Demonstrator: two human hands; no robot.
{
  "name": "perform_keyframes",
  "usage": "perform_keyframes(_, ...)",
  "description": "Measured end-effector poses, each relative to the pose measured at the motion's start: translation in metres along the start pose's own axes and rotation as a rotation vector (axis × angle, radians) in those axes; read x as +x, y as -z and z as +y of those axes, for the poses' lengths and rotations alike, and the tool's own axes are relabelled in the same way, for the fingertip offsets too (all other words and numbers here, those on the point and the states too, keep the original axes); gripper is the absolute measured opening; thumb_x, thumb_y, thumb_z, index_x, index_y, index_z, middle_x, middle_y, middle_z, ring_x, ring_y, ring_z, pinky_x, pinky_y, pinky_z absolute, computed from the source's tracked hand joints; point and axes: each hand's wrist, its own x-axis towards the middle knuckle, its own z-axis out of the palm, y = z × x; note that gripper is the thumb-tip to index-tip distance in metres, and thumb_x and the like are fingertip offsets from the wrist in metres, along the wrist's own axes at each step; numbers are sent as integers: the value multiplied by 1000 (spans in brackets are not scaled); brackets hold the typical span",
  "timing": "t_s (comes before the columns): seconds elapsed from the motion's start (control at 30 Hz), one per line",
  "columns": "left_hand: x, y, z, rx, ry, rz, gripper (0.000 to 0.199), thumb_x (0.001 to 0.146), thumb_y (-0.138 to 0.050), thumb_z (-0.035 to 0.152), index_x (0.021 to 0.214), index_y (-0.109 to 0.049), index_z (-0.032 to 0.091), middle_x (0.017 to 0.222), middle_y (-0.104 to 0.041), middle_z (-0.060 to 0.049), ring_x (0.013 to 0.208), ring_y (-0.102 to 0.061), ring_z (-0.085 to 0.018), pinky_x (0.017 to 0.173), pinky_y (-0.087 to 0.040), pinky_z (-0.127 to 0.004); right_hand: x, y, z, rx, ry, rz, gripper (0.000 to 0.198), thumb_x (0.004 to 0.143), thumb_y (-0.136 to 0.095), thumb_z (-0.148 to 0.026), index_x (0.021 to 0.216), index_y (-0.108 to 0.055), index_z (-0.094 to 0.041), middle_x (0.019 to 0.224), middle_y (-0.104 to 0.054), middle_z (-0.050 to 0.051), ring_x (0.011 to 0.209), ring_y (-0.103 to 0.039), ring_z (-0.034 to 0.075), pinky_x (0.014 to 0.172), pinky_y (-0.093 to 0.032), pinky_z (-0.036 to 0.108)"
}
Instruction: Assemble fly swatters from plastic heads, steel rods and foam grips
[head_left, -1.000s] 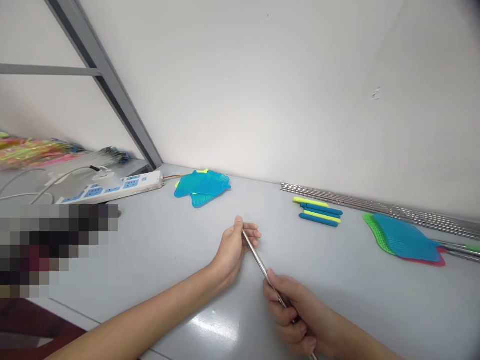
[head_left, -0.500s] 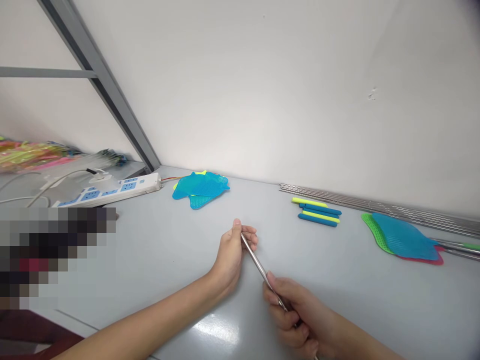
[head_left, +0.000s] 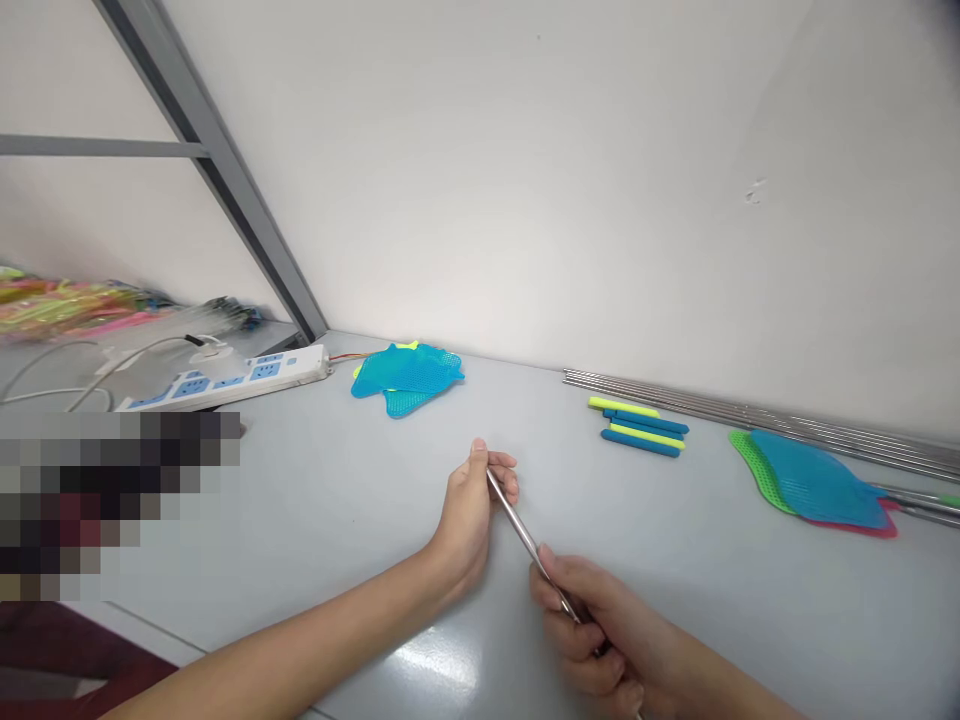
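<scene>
A slim silver metal rod (head_left: pixel 514 517) slants between my two hands above the grey table. My left hand (head_left: pixel 471 515) pinches the rod's far end, its thumb on top and the other fingers curled behind. Lower down, my right hand (head_left: pixel 589 625) wraps around the same rod with the thumb along it. The rod's near end is mostly hidden under the right hand. Beyond my left hand lie blue mesh fly-swatter heads (head_left: pixel 409 380) with a little yellow showing beneath.
Several blue and yellow plastic tubes (head_left: pixel 645 430) lie right of centre. Metal rods (head_left: pixel 675 398) lie along the wall. Fly swatters (head_left: pixel 817 480) with blue, green and red heads are at right. A power strip (head_left: pixel 232 378) with cables and colourful bagged goods (head_left: pixel 90 310) sit left.
The view has shifted slightly, so the table's contents appear a little further right. Both hands keep their hold on the metal rod, with hardly any movement.
</scene>
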Motion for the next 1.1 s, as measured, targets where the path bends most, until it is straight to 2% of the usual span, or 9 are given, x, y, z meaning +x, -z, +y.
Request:
perform_keyframes(0.27,-6,0,1,-133,135,-102,34,75,-36,49,75,-47,17,56,-42,2,53,-40,-9,56,-34,-23,2,-1,-2,-25,-10,3,38,77,-24,-54,71,-43,-22,44,-24,-8,29,-15,3,24,-12,11)
perform_keyframes(0.43,-3,-1,2,-170,143,-122,30,74,-39,46,73,-45,17,55,-41,2,51,-40,-9,55,-35,-23,2,1,-1,-16,0,-31,37,76,-26,-55,74,-44,-22,47,-24,-7,30,-18,3,25,-12,12)
perform_keyframes(0.6,3,-1,7,-232,110,-100,34,74,-37,48,72,-45,15,54,-39,3,49,-40,-8,51,-34,-22,2,-1,-2,-8,23,0,30,78,-31,-48,76,-45,-22,50,-25,-7,32,-19,2,27,-11,13)
perform_keyframes(0.77,9,2,12,-324,127,-101,27,76,-40,41,70,-45,15,53,-38,3,47,-39,-7,49,-35,-21,2,-4,-2,-27,86,14,26,78,-34,-45,79,-46,-22,52,-26,-7,33,-22,2,28,-13,14)
perform_keyframes(0.93,27,9,30,-474,73,21,24,80,-36,31,64,-43,15,47,-34,5,40,-36,-6,42,-34,-20,2,-6,0,-75,123,21,25,77,-36,-45,80,-47,-22,53,-29,-7,34,-24,2,28,-18,15)
perform_keyframes(1.0,35,15,41,-530,40,89,24,81,-34,26,62,-42,15,44,-30,6,35,-31,-5,36,-28,-17,3,-6,0,-88,119,30,24,77,-37,-44,81,-47,-22,53,-29,-7,34,-24,2,28,-18,14)
perform_keyframes(1.1,44,26,57,-562,23,96,24,81,-33,23,59,-40,15,40,-24,8,30,-21,-4,31,-21,-16,3,-6,0,-106,116,37,25,77,-37,-44,81,-47,-22,53,-28,-7,35,-24,2,29,-18,15)
